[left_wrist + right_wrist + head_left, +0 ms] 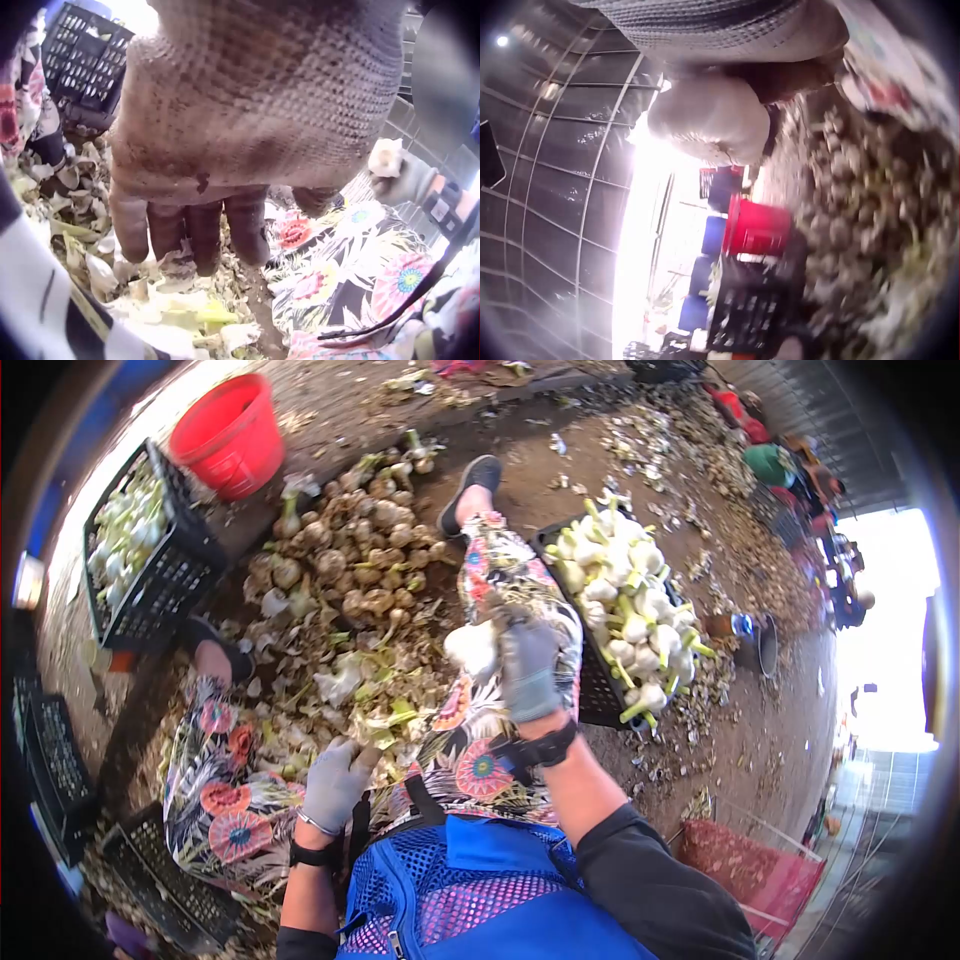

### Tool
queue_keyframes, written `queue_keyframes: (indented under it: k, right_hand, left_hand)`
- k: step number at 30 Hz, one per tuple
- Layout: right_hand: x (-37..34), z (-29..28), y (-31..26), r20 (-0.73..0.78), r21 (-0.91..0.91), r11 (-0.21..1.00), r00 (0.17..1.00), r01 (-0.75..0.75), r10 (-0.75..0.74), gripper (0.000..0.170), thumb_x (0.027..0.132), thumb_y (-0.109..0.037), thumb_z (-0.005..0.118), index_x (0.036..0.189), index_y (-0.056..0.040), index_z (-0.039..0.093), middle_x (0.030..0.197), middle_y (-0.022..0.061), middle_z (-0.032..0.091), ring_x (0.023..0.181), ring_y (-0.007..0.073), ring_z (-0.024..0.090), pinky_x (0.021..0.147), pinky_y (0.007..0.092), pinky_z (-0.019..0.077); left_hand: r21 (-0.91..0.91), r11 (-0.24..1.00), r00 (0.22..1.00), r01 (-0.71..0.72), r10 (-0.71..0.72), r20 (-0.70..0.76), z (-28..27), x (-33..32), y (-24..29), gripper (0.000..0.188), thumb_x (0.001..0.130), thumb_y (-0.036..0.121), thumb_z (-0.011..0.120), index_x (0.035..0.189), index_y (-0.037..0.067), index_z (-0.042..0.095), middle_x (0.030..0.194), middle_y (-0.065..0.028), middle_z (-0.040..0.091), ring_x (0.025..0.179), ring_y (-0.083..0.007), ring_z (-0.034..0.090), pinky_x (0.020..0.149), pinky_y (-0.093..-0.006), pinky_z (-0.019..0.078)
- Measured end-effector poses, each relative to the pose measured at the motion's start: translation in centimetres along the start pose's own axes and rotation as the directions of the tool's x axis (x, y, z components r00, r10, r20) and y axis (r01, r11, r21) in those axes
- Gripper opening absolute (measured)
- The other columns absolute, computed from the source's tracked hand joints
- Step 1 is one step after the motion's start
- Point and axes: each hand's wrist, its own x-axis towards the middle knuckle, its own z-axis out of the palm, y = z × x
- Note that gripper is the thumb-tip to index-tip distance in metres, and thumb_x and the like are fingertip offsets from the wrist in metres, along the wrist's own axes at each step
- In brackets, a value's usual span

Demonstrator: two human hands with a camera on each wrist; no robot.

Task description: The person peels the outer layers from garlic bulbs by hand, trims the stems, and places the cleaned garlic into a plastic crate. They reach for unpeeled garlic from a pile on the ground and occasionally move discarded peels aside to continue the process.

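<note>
My gloved right hand (530, 665) grips a peeled white garlic bulb (473, 649) over the patterned trouser leg. In the right wrist view the same bulb (709, 116) shows large and clean beneath the glove. My left hand (335, 788), in a soiled knit glove, hangs low between the knees above loose garlic husks (345, 680). Seen from the left wrist, the fingers (204, 232) of that hand point down, loosely extended, with papery skins just behind them. A heap of unpeeled brown garlic (365, 545) lies on the ground ahead of the hands.
To the right stands a black crate (600, 705) piled with trimmed white garlic (625, 595). Another crate (165, 605) with garlic is at the left, beside a red bucket (230, 440). A metal cup (766, 645) and a red-sided container (745, 865) are further right.
</note>
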Motion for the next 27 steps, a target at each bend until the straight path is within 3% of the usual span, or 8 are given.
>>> queue_keyframes:
  k: [3,4,5,7,16,21,25,27]
  right_hand:
    - [3.0,-7.9,-4.6,-0.125,-0.178,0.943,0.944,0.281,-0.305,0.011,0.090,-0.003,0.060,0.090,-0.0057,0.071,0.068,-0.0047,0.059,0.055,0.0006,0.045,0.047,0.0201,0.0326]
    - [3.4,-10.9,-6.8,-0.145,-0.534,0.794,0.893,0.291,-0.425,0.018,0.088,0.003,0.055,0.088,-0.0051,0.071,0.072,-0.0024,0.064,0.058,0.0010,0.051,0.049,0.0200,0.0380]
    - [3.3,-12.3,-9.9,-0.216,-0.370,0.902,0.924,0.223,-0.317,0.019,0.087,0.005,0.054,0.088,-0.0036,0.071,0.076,-0.0012,0.067,0.062,0.0015,0.055,0.053,0.0199,0.0426]
    - [6.2,-18.3,-10.6,-0.188,-0.618,0.675,0.758,0.403,-0.624,0.021,0.084,0.011,0.052,0.087,-0.0010,0.069,0.081,0.0049,0.071,0.066,0.0089,0.062,0.064,0.0224,0.0507]
    - [18.8,-31.7,-12.3,-0.106,-0.958,0.252,0.645,0.138,-0.757,0.029,0.072,-0.009,0.063,0.100,0.0004,0.070,0.099,0.0196,0.070,0.088,0.0335,0.067,0.082,0.0377,0.0519]
    - [21.4,-31.4,-10.6,-0.056,-0.997,-0.004,0.738,-0.079,-0.673,0.029,0.075,-0.011,0.063,0.103,-0.0093,0.072,0.106,0.0167,0.068,0.097,0.0361,0.065,0.090,0.0411,0.0504]
    - [24.8,-36.0,-5.4,-0.101,-0.994,0.055,0.993,-0.098,-0.060,0.025,0.082,-0.024,0.059,0.098,-0.0137,0.076,0.104,0.0185,0.071,0.100,0.0376,0.067,0.089,0.0434,0.0520]
    - [27.5,-40.5,-4.9,-0.171,-0.985,0.027,0.981,-0.169,-0.091,0.032,0.083,-0.029,0.058,0.100,-0.0082,0.074,0.101,0.0234,0.070,0.099,0.0385,0.068,0.085,0.0445,0.0529]
  left_hand:
    - [-0.158,0.986,0.999,0.044,-0.041,0.021,0.9,0.7,-1.0,0.039,0.092,0.037,0.060,0.095,-0.001,0.067,0.093,-0.0209,0.064,0.086,-0.0378,0.063,0.074,-0.0427,0.0480]
    - [-0.215,0.975,0.999,0.047,-0.043,0.023,-0.1,0.6,0.6,0.039,0.093,0.037,0.061,0.100,-0.001,0.068,0.098,-0.0209,0.066,0.088,-0.0335,0.066,0.076,-0.0400,0.0494]
    - [-0.215,0.976,0.999,0.038,-0.034,0.022,0.2,0.9,0.5,0.039,0.093,0.037,0.061,0.100,-0.001,0.068,0.098,-0.0209,0.066,0.088,-0.0335,0.066,0.076,-0.0400,0.0494]
    - [-0.269,0.963,0.990,0.004,-0.041,-0.132,1.1,1.8,-0.7,0.036,0.093,0.033,0.062,0.104,-0.001,0.067,0.098,-0.0185,0.068,0.087,-0.0295,0.066,0.078,-0.0376,0.0503]
    - [-0.306,0.944,0.986,0.123,-0.151,-0.070,1.0,2.3,-3.0,0.032,0.093,0.025,0.060,0.108,-0.003,0.066,0.097,-0.0148,0.070,0.087,-0.0225,0.065,0.080,-0.0340,0.0496]
    - [-0.302,0.937,0.976,0.176,-0.205,-0.067,0.7,2.6,-3.2,0.033,0.093,0.025,0.059,0.108,-0.004,0.066,0.097,-0.0145,0.070,0.089,-0.0224,0.064,0.083,-0.0342,0.0487]
    - [-0.307,0.923,0.967,0.231,-0.254,-0.036,1.4,3.3,-3.8,0.033,0.093,0.024,0.059,0.109,-0.004,0.065,0.095,-0.0140,0.070,0.088,-0.0214,0.064,0.082,-0.0336,0.0493]
    - [-0.319,0.911,0.957,0.261,-0.287,-0.035,1.6,3.8,-3.4,0.033,0.094,0.024,0.059,0.109,-0.004,0.065,0.094,-0.0139,0.070,0.087,-0.0209,0.064,0.082,-0.0333,0.0495]
